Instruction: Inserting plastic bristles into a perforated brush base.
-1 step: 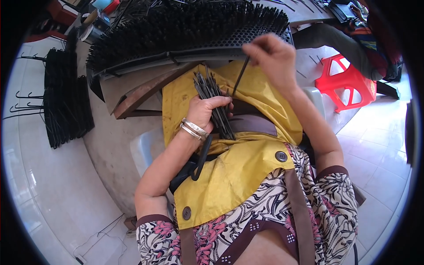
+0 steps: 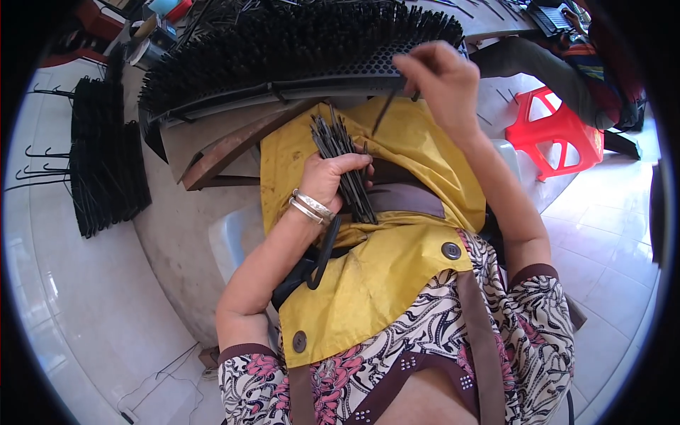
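Note:
My left hand [image 2: 331, 178] is closed around a bundle of thin black sticks [image 2: 336, 139], held upright at a tilt over my lap. Raised to the right, near the front edge of a perforated black rack, my right hand [image 2: 448, 86] pinches one thin black stick [image 2: 384, 113]. That stick slants down toward the bundle but is apart from it, and looks slightly blurred. Many black sticks [image 2: 283, 49] stand packed in the holes of the rack [image 2: 368, 65]. A yellow apron [image 2: 368, 265] covers my lap beneath both hands.
Black hooked rods [image 2: 106, 156] hang in a dense row at the left. A rusty metal frame [image 2: 230, 145] supports the rack. At the right are a red plastic stool [image 2: 556, 134] and a seated person's leg [image 2: 531, 67]. Loose sticks lie on the far surface.
My right hand has risen slightly and shifted a little right, drawing the stick's lower end farther from the bundle. The left hand and its bundle stay in place.

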`<state>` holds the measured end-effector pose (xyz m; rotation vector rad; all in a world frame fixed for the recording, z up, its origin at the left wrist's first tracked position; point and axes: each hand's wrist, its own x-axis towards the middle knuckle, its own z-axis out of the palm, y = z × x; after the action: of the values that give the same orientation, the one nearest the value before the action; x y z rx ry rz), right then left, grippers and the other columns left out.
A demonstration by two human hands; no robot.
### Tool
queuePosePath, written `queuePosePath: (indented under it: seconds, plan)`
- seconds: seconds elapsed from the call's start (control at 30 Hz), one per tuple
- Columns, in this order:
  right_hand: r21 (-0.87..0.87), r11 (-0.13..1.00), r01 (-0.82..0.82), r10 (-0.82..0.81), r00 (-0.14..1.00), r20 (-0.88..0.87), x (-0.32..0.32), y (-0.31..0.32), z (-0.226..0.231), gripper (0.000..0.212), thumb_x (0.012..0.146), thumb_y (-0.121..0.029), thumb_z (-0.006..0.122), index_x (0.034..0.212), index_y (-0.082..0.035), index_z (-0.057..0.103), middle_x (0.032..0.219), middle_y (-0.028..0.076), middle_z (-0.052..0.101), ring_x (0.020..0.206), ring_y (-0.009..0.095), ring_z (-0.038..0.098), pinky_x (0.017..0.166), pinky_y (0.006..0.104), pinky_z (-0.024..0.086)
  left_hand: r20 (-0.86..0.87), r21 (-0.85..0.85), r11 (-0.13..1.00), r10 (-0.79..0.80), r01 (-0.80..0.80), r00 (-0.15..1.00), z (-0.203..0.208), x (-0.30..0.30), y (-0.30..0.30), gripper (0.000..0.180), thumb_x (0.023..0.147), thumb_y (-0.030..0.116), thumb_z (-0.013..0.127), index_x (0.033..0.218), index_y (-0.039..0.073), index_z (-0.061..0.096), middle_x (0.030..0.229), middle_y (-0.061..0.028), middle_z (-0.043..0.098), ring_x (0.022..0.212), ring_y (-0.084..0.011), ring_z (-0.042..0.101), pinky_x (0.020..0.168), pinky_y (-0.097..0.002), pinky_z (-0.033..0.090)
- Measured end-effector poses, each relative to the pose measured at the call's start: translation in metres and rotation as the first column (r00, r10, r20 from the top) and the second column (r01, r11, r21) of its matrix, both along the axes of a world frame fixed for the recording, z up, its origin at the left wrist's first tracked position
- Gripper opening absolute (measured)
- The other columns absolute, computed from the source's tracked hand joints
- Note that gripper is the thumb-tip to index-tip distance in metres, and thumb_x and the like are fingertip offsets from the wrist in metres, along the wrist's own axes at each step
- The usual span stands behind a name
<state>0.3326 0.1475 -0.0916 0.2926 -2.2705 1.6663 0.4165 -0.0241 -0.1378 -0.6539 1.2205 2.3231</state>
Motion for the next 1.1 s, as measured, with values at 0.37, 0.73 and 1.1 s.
queuePosePath:
  seconds: [0.37, 0.73, 1.1]
  plan:
    - [0.209, 0.954, 0.214, 0.037, 0.608, -0.793, -0.067, -0.031, 0.005, 0.013, 0.070, 0.002, 0.067, 0.073, 0.000, 0.054, 0.061, 0.013, 0.051, 0.053, 0.026, 0.053, 0.049, 0.0314, 0.041, 0.000, -0.004, 1.000, -0.004, 0.004, 1.000, -0.006, -0.001, -0.005, 0.022, 0.066, -0.003, 0.065, 0.086, 0.000, 0.056, 0.066, -0.0075, 0.058, 0.057, -0.0178, 0.059, 0.049, -0.0338, 0.051]
    - [0.508, 0.850, 0.143, 0.246, 0.745, -0.620, -0.032, -0.029, -0.031, 0.022, 0.071, -0.009, 0.069, 0.091, -0.002, 0.060, 0.075, 0.011, 0.056, 0.064, 0.023, 0.057, 0.056, 0.0319, 0.046, 0.020, 0.062, 0.998, 0.016, -0.017, 1.000, -0.008, -0.001, -0.006, 0.019, 0.067, -0.006, 0.064, 0.084, -0.002, 0.056, 0.067, -0.0099, 0.060, 0.058, -0.0200, 0.060, 0.051, -0.0346, 0.053]
    - [-0.037, 0.969, -0.242, 0.243, 0.931, 0.271, 0.022, -0.012, -0.015, 0.008, 0.076, -0.002, 0.065, 0.081, 0.002, 0.061, 0.065, 0.001, 0.060, 0.055, 0.005, 0.054, 0.050, 0.0175, 0.043, -0.010, 0.078, 0.996, 0.053, -0.052, 0.999, -0.006, 0.000, -0.004, 0.016, 0.069, -0.004, 0.063, 0.084, -0.002, 0.057, 0.071, -0.0113, 0.061, 0.064, -0.0236, 0.063, 0.054, -0.0355, 0.054]
